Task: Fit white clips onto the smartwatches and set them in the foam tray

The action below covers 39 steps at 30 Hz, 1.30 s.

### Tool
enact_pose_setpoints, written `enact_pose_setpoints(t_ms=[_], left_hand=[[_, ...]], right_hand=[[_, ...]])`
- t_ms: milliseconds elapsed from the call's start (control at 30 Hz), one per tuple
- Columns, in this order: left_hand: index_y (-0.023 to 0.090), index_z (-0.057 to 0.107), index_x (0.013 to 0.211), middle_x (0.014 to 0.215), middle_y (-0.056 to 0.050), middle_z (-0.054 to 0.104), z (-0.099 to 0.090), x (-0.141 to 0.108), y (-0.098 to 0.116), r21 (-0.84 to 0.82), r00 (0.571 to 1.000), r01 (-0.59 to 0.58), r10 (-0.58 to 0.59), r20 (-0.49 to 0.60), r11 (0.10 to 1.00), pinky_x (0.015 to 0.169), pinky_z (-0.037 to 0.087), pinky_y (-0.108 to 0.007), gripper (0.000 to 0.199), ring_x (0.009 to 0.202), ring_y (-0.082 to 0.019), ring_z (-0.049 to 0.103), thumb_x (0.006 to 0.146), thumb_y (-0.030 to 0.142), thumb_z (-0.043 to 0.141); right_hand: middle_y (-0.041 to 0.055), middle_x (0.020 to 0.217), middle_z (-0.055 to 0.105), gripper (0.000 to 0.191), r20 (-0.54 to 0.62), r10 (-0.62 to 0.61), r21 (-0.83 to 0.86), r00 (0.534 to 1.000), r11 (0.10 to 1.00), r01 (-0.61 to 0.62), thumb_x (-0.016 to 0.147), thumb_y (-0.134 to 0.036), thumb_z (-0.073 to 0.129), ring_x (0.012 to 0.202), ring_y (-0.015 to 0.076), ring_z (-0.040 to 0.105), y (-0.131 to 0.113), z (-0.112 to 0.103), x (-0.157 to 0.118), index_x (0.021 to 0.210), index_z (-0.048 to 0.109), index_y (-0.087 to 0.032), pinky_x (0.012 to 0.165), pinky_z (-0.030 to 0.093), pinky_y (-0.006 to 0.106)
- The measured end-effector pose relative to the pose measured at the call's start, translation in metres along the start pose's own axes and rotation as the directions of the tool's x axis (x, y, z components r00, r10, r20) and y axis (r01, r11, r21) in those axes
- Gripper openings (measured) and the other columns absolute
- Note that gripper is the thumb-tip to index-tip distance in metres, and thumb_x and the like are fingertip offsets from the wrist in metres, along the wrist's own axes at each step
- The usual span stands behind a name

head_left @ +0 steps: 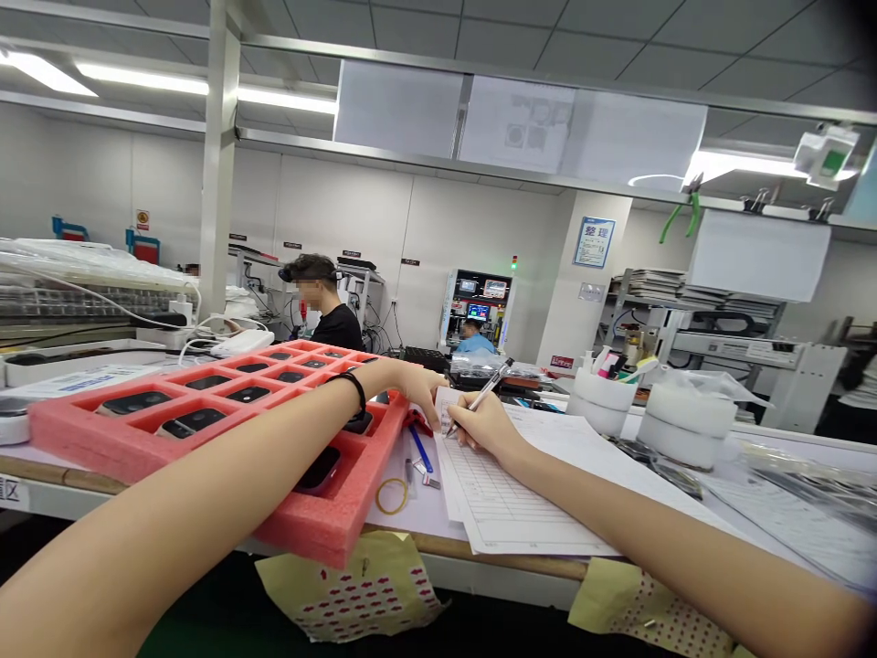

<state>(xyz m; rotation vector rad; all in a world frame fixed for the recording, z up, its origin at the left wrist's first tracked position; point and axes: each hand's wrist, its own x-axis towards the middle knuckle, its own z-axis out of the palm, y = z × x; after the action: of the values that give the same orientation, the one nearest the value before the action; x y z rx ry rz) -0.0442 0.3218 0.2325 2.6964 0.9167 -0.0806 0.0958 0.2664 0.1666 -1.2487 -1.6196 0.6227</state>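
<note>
A red foam tray point(325, 539) with rectangular pockets fills the near left, holding dark, glossy, rounded-square watch-like devices point(192, 421); the left hand point(419, 384) reaches over its far right side, its grip impossible to tell; next lie one flat blue stick point(420, 449) and one thin yellow ring point(377, 499); the right hand point(488, 427) clamps one slanted pen point(494, 376) over ruled paper forms point(511, 493); farther right stand two round white tubs point(600, 402), the left holding pens, the right topped with crinkled clear plastic point(709, 386).
</note>
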Motion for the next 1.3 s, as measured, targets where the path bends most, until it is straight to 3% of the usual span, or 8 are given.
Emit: enact_pose_setpoints(t_ms=[533, 767, 933, 1300], left_hand=[[0.02, 0.059, 0.099, 0.094, -0.002, 0.068, 0.002, 0.002, -0.002, -0.096, 1.0, -0.023, 0.025, 0.019, 0.995, 0.074, 0.05, -0.031, 0.053, 0.092, -0.025, 0.062, 0.052, 0.036, 0.076], [0.019, 0.059, 0.097, 0.093, -0.002, 0.067, 0.001, -0.001, 0.001, -0.039, 1.0, -0.018, 0.018, -0.003, 0.999, 0.075, 0.049, -0.031, 0.05, 0.094, -0.025, 0.061, 0.053, 0.037, 0.076], [0.019, 0.059, 0.099, 0.097, -0.002, 0.068, 0.001, -0.001, 0.001, -0.059, 1.0, -0.015, 0.015, 0.001, 0.998, 0.076, 0.049, -0.03, 0.053, 0.095, -0.025, 0.062, 0.053, 0.038, 0.076], [0.018, 0.056, 0.083, 0.087, -0.003, 0.07, 0.002, 0.016, -0.015, -0.107, 0.996, -0.089, 0.091, 0.017, 0.99, 0.077, 0.05, -0.036, 0.047, 0.09, -0.027, 0.063, 0.048, 0.04, 0.079]], right_hand=[[-0.007, 0.026, 0.046, 0.027, 0.015, -0.034, -0.009, 0.999, 0.999, 0.034, 0.064, -0.01, 0.047, 0.022, 0.0047, 0.032, 0.002, -0.001, 0.001, 0.04, 0.039, -0.02, 0.029, 0.023, 0.015], [-0.0063, 0.027, 0.047, 0.028, -0.064, 0.002, -0.02, 0.998, 1.0, -0.003, 0.065, -0.01, 0.049, 0.023, 0.0063, 0.034, 0.002, -0.001, 0.001, 0.041, 0.041, -0.021, 0.029, 0.024, 0.017], [-0.006, 0.027, 0.047, 0.029, -0.028, -0.006, -0.026, 1.0, 1.0, 0.006, 0.066, -0.009, 0.049, 0.024, 0.0056, 0.033, 0.001, -0.001, 0.001, 0.04, 0.041, -0.02, 0.029, 0.025, 0.016], [-0.0062, 0.028, 0.048, 0.025, -0.012, -0.012, 0.001, 1.0, 1.0, 0.012, 0.065, -0.011, 0.048, 0.022, 0.0055, 0.033, 0.006, -0.001, 0.003, 0.042, 0.042, -0.02, 0.027, 0.023, 0.016]])
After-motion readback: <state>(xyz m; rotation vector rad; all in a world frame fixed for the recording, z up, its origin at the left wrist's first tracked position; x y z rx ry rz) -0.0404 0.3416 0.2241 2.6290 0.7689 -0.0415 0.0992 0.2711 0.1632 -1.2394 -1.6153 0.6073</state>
